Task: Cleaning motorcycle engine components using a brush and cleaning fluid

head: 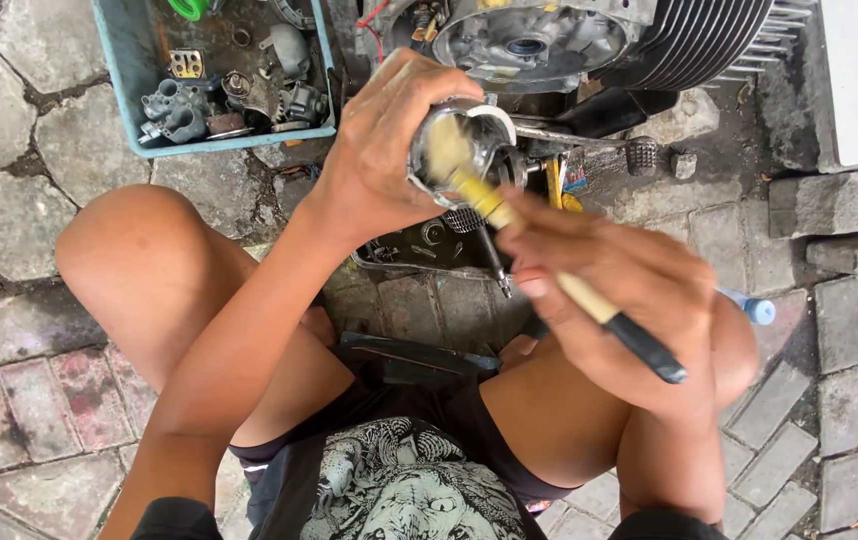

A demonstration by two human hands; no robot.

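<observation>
Sitting at far left, one blue plastic tray (121, 90) held grimy metal parts. The left hand (384, 150) was clamped around one round silver metal piston (469, 140) above the knees. The right hand (614, 290) gripped one pale-bristled, black-tipped wooden brush (549, 265), bristles inside it.

We see a yellow brush (549, 265) with black handle end, a silver cylinder (459, 150), a light blue tray (119, 70), and grey paving stones (9, 230).
</observation>
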